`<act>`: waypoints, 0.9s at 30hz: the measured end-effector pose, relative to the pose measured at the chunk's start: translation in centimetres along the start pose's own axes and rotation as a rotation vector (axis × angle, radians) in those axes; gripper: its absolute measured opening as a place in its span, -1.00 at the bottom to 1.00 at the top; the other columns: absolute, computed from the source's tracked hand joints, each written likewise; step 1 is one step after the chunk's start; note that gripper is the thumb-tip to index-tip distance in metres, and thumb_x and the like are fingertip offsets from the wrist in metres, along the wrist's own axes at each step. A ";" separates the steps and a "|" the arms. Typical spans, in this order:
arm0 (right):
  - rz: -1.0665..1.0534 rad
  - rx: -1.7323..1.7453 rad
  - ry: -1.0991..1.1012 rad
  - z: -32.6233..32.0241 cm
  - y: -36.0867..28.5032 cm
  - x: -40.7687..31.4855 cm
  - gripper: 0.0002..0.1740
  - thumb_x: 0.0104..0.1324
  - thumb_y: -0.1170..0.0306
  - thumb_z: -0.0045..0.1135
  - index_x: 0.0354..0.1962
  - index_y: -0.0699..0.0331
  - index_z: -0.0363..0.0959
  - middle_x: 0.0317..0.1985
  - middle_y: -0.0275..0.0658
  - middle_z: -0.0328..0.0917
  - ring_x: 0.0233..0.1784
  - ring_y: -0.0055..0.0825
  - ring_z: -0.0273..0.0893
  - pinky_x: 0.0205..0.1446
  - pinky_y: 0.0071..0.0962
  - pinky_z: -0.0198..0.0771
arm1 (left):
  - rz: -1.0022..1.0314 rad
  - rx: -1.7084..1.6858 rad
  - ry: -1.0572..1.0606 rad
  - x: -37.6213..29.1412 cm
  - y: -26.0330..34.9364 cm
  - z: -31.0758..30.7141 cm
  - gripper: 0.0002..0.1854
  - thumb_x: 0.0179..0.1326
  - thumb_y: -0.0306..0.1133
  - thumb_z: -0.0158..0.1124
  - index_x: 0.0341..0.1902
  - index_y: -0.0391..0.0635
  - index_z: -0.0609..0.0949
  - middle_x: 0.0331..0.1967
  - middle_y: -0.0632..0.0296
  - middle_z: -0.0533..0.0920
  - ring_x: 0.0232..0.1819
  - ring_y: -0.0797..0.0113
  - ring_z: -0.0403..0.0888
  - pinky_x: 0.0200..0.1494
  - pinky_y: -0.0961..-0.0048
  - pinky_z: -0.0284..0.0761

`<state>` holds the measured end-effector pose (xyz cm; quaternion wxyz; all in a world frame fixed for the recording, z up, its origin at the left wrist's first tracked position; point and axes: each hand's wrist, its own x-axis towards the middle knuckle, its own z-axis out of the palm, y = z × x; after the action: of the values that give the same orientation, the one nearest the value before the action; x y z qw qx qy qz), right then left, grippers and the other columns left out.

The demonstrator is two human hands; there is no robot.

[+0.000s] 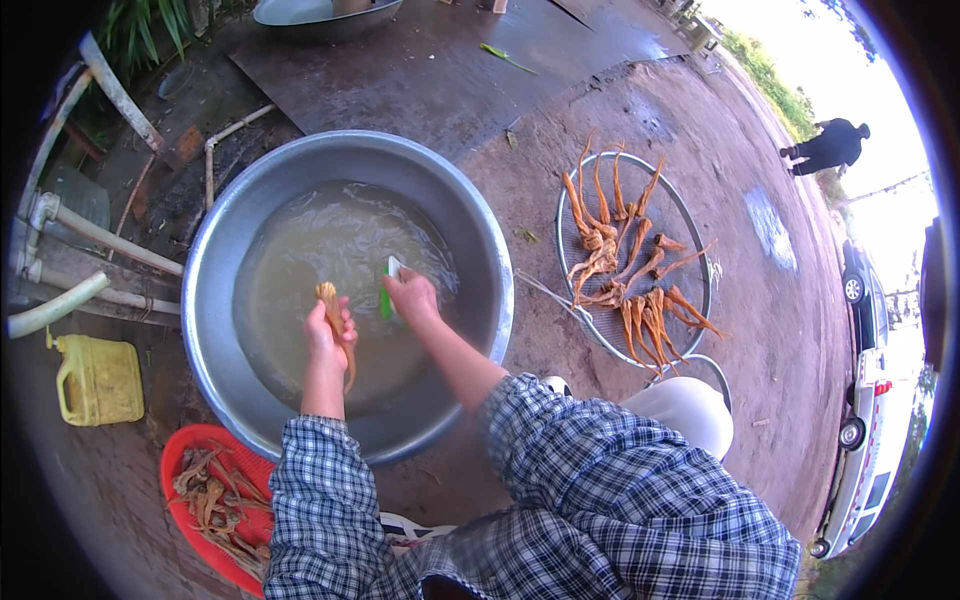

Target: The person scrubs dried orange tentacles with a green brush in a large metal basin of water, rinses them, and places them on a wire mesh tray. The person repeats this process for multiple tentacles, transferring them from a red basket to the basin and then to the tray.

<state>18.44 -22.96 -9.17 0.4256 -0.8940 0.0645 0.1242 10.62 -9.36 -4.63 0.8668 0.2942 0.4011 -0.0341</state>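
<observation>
Over a large metal basin (214, 300) of murky water, my left hand (327, 330) grips a tapered brown root (346, 349). Its knobby crown points away from me and its thin tail hangs back past my wrist. My right hand (412, 292), to the right of the root and apart from it, holds a scrub brush (389, 289) with a white back and green on its near side. The brush is close above the water, which ripples around it. Whether its lower edge touches the water I cannot tell.
At right, a round mesh sieve (561, 232) holds several orange-brown roots (637, 315). A red plastic basket (169, 480) with darker roots (214, 495) sits lower left, below a yellow jerrycan (101, 379) and white pipes (112, 238). Vehicles (870, 442) and a person (831, 146) are far right.
</observation>
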 end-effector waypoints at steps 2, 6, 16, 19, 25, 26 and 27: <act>0.014 -0.074 -0.089 0.6 -1.3 -1.1 -0.41 0.04 0.01 0.05 -0.04 0.19 0.43 -0.04 0.07 0.40 0.04 -0.13 0.39 0.12 -0.33 0.26 | -0.016 -0.054 0.080 0.1 0.3 -2.0 -0.57 0.27 -0.02 -0.23 -0.19 -0.14 0.46 -0.62 0.32 0.36 -0.65 0.52 0.26 -0.69 0.67 0.15; 0.017 -0.102 -0.190 1.3 -2.9 -2.8 -0.38 0.05 0.03 0.07 0.00 0.22 0.38 0.16 0.11 0.18 0.14 -0.10 0.30 0.17 -0.32 0.22 | -0.062 -0.112 0.147 0.0 0.8 -4.1 -0.60 0.27 -0.03 -0.19 -0.18 -0.10 0.46 -0.62 0.31 0.37 -0.66 0.52 0.25 -0.68 0.68 0.14; -0.038 -0.362 -0.265 1.4 -3.8 -4.5 -0.35 0.08 -0.11 0.01 -0.16 0.32 0.44 -0.11 0.09 0.43 -0.05 -0.15 0.44 0.03 -0.32 0.35 | -0.037 -0.129 -0.045 2.4 0.6 -5.6 -0.63 0.22 -0.13 -0.21 -0.16 -0.15 0.44 -0.62 0.35 0.38 -0.70 0.51 0.25 -0.69 0.63 0.17; 0.014 -0.337 -0.231 -0.3 -3.5 -4.2 -0.39 0.05 -0.04 0.02 -0.10 0.25 0.44 0.01 0.04 0.36 0.02 -0.15 0.40 0.09 -0.33 0.31 | -0.038 -0.197 -0.066 2.7 -0.3 -3.7 -0.63 0.27 -0.09 -0.21 -0.14 -0.14 0.41 -0.57 0.33 0.38 -0.65 0.52 0.26 -0.65 0.63 0.22; 0.103 -0.340 -0.314 -1.9 -5.1 -5.9 -0.40 0.03 -0.02 0.02 -0.11 0.26 0.46 0.02 0.02 0.36 0.04 -0.18 0.38 0.11 -0.35 0.30 | 0.136 -0.176 -0.040 4.4 -0.5 -4.4 -0.60 0.31 -0.04 -0.27 -0.15 -0.13 0.40 -0.55 0.33 0.34 -0.63 0.53 0.24 -0.66 0.64 0.20; 0.110 -0.347 -0.320 -1.4 -4.7 -6.1 -0.40 0.03 -0.02 0.03 -0.12 0.27 0.46 0.02 0.02 0.36 0.03 -0.18 0.39 0.11 -0.35 0.31 | 0.127 -0.160 -0.025 4.6 -0.9 -4.7 -0.59 0.31 -0.04 -0.27 -0.16 -0.13 0.40 -0.56 0.33 0.34 -0.64 0.53 0.23 -0.67 0.64 0.19; 0.112 -0.356 -0.327 -1.0 -4.3 -6.2 -0.41 0.03 -0.02 0.03 -0.14 0.28 0.47 0.02 0.02 0.36 0.02 -0.18 0.40 0.10 -0.35 0.31 | 0.121 -0.146 -0.010 4.6 -1.0 -4.8 -0.59 0.31 -0.03 -0.27 -0.16 -0.13 0.40 -0.57 0.34 0.34 -0.64 0.53 0.23 -0.68 0.64 0.18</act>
<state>13.55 -20.95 -3.66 0.2588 -0.9179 0.0215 0.3000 10.17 -6.80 -10.87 0.8885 0.2539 0.3795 0.0462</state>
